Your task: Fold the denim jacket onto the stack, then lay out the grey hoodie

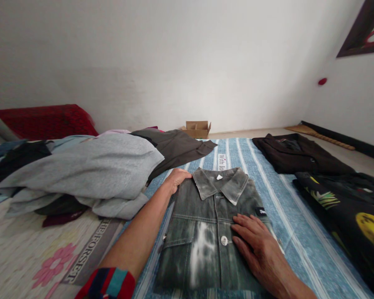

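A grey-green, faded denim jacket (205, 236) lies folded and front up, its collar toward the wall. White buttons run down its middle, and a small black label is on the right side. My left hand (178, 179) touches the shoulder at the left of the collar, its visible fingers stretched out along the edge; part of the fingers is hidden. My right hand (255, 245) rests on the right chest with the fingers spread and lying flat beside a button. The jacket's lower edge is at the bottom of the view.
Left lies a heap of loose clothes with a light grey garment (90, 166) and a dark olive one (177, 147). To the right are a folded dark brown garment (299, 153) and a black printed one (339, 207). A cardboard box (197, 129) stands by the wall, beyond the blue striped sheet (286, 220).
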The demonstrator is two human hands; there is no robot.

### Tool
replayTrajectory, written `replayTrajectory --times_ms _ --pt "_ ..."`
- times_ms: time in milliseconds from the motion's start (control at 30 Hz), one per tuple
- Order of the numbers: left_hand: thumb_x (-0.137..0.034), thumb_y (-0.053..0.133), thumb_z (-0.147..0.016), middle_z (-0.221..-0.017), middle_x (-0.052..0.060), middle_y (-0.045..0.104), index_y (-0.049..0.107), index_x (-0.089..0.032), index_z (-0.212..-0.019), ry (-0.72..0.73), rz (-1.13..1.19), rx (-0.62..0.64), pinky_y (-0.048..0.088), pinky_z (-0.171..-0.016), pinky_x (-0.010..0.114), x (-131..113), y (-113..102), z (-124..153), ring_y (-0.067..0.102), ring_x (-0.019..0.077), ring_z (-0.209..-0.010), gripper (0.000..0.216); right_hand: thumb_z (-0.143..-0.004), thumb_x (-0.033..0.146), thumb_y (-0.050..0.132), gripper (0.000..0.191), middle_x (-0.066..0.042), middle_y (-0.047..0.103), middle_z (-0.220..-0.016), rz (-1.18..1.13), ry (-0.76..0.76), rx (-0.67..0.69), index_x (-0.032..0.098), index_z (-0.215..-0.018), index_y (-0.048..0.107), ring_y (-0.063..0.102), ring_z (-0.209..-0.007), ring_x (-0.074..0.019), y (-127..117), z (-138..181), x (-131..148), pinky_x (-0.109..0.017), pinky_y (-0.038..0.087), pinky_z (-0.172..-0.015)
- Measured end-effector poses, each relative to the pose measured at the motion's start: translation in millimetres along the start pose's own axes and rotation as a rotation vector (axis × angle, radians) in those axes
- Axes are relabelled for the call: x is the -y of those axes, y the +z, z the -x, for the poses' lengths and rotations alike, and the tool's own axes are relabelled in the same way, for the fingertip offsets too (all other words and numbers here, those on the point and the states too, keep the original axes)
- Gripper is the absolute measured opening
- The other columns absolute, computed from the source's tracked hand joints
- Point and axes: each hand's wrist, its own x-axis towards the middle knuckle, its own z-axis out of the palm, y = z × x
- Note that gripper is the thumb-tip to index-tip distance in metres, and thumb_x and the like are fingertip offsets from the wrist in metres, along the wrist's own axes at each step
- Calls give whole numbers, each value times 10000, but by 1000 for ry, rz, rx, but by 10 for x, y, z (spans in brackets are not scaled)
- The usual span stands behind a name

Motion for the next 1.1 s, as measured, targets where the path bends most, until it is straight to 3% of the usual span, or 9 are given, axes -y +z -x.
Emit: replayTrajectory --times_ms 400,667,1100 --pt "-260 599 -557 -485 -11 571 620 -170 -535 114 -121 -148 367 -479 239 57 72 -26 542 162 -510 94 -912 240 479 265 -93 644 -1214 -16 25 19 210 -1096 668 570 -1167 -245 -35 -27 46 -504 380 -1065" --pt "-251 589 -573 -614 -8 646 702 -172 -606 244 -241 -279 382 -596 240 134 122 -39 588 189 -693 142 -919 229 463 272 -99 645 -1210 -34 17 -5 204 -1098 666 572 -1159 -237 -56 -30 61 -494 374 -1065" --pt "-240 577 -622 -665 8 675 715 -168 -650 257 -374 -349 420 -648 247 194 165 -121 622 207 -743 158 -937 252 454 262 -97 650 -1194 -45 10 1 183 -1087 658 562 -1165 -223 -85 -38 38 -470 358 -1064"
